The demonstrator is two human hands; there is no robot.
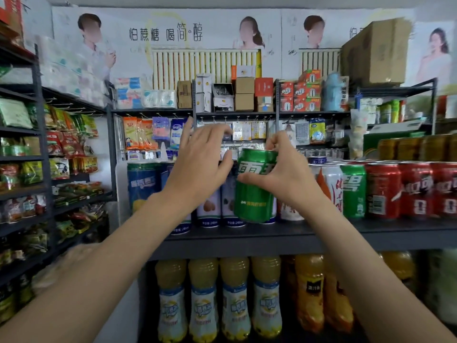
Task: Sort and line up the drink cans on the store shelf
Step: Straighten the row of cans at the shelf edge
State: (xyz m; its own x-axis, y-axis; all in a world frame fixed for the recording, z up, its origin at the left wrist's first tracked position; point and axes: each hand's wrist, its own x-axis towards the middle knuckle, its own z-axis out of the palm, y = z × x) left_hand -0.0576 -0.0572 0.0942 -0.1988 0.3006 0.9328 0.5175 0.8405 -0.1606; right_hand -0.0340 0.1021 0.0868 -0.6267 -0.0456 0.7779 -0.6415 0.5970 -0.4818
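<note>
My right hand (282,174) grips a green can (254,189) with white lettering, held slightly tilted just above the dark shelf (272,235). My left hand (200,164) hovers to the left of it, fingers spread and loosely bent, holding nothing. Behind both hands stand tall blue-and-white cans (143,186). To the right along the shelf are a white-and-orange can (330,184), another green can (353,191) and several red cans (415,190).
Yellow and orange drink bottles (235,298) fill the shelf below. Snack bags (61,144) crowd the rack at left. Boxes (244,94) and hanging goods sit on the back rack. Gold cans (415,147) are stacked above the red ones.
</note>
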